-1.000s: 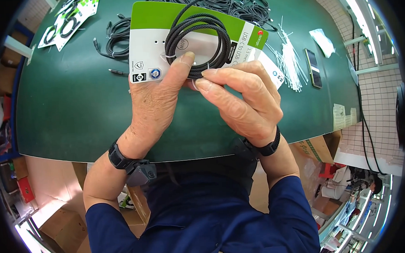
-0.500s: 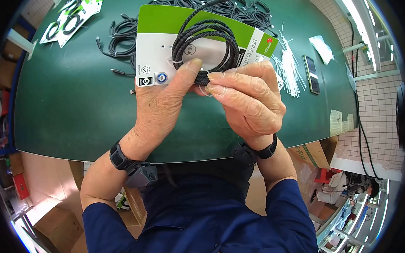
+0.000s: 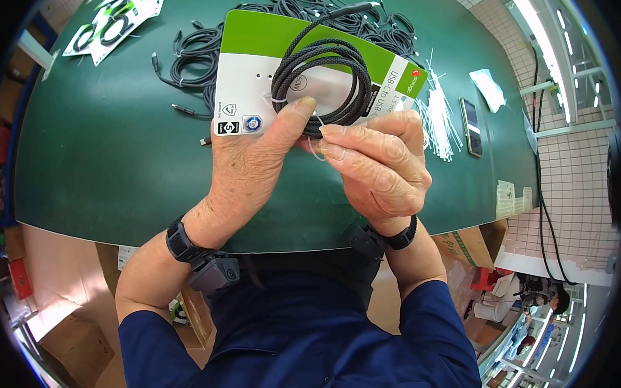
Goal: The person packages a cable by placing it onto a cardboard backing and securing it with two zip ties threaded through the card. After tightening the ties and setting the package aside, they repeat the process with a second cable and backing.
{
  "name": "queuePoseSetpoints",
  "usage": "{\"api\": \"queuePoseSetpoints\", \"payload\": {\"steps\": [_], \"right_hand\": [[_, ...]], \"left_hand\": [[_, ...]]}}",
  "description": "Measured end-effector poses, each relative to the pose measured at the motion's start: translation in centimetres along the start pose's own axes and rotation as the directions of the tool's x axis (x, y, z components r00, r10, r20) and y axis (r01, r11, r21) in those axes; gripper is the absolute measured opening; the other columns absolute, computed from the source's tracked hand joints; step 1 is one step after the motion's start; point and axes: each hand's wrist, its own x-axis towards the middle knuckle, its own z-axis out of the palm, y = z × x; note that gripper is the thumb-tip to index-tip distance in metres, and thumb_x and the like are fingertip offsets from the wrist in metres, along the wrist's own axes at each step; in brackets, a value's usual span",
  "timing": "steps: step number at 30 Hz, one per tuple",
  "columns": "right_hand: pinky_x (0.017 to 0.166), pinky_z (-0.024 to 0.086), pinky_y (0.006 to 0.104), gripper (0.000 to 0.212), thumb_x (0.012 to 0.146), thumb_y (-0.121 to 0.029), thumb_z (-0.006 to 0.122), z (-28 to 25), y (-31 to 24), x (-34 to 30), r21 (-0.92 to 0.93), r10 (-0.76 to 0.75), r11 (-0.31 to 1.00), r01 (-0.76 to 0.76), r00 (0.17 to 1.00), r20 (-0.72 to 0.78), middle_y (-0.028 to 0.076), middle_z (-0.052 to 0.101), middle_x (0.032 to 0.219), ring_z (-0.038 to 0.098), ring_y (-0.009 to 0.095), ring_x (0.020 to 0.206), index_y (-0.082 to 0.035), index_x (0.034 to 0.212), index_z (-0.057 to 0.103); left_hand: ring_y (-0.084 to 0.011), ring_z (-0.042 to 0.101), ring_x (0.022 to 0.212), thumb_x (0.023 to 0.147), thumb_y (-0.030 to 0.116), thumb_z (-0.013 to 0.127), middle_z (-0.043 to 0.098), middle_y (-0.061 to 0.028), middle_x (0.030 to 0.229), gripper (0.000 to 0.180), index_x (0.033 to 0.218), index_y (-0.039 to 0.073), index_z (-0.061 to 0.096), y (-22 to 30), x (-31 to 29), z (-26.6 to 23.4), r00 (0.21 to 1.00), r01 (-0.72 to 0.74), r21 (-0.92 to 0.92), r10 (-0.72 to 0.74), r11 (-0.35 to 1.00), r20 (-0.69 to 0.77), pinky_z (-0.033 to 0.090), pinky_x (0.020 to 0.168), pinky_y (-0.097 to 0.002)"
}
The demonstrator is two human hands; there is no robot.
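My left hand [image 3: 254, 151] is closed on a green-and-white packaging card [image 3: 251, 66], its thumb pressing a coiled black braided cable [image 3: 329, 53] against the card's face. One end of that cable sticks up past the card's top edge. A thin translucent cable tie [image 3: 315, 147] loops around the lower part of the coil. Thumb and fingertips of my right hand [image 3: 381, 164] pinch the tie at the coil's lower right. Another tie [image 3: 278, 100] goes round the coil's left side. My left fingers behind the card are hidden.
Loose coiled black cables [image 3: 198, 58] lie behind and left of the card on the green table [image 3: 118, 166]. Right of it are a bundle of white cable ties [image 3: 441, 124], a phone [image 3: 471, 127] and a white packet [image 3: 487, 89]. Carded cables [image 3: 113, 28] lie far left.
The card with its coil appears slightly farther right in view. The tie's loop below the coil shows more clearly, and my right hand still pinches it.
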Motion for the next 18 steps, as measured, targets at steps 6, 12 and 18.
{"api": "queuePoseSetpoints", "payload": {"steps": [6, 12, 18], "right_hand": [[0.068, 0.049, 0.0277, 0.032, 0.066, -0.002, 0.089, 0.33, 0.31, -0.32, -0.005, -0.012, 1.000, 0.012, 1.000, -0.012, 0.002, 0.081, 0.105, 0.063, 0.016, 0.078, -0.011, 0.096, 0.081], [0.066, 0.049, 0.0279, 0.031, 0.069, 0.001, 0.088, 0.35, 0.20, 0.11, 0.008, 0.014, 1.000, -0.014, 1.000, -0.002, 0.004, 0.080, 0.100, 0.064, 0.018, 0.076, -0.010, 0.096, 0.079], [0.060, 0.049, 0.0286, 0.024, 0.082, 0.003, 0.085, 0.48, -0.01, 0.33, 0.030, 0.138, 0.990, -0.139, 0.989, 0.044, 0.011, 0.079, 0.093, 0.066, 0.019, 0.069, -0.008, 0.099, 0.073]], "left_hand": [[-0.0139, 0.070, 0.082, 0.097, 0.003, 0.074, 0.069, -0.0105, 0.109, 0.041, 0.133, -0.003, 0.055, -0.16, 0.05, -0.22, 1.000, -0.008, 0.016, 0.007, 1.000, 0.017, 0.062, 0.062, -0.0270], [-0.0139, 0.070, 0.079, 0.096, 0.003, 0.075, 0.071, -0.0092, 0.103, 0.036, 0.128, -0.004, 0.059, -0.15, -0.06, -0.24, 1.000, -0.011, 0.035, 0.010, 0.999, 0.014, 0.061, 0.062, -0.0266], [-0.0129, 0.070, 0.075, 0.095, 0.003, 0.076, 0.073, -0.0082, 0.097, 0.030, 0.122, -0.005, 0.064, -0.11, -0.28, -0.29, 0.998, -0.008, 0.029, 0.006, 1.000, 0.065, 0.059, 0.064, -0.0259]]}}
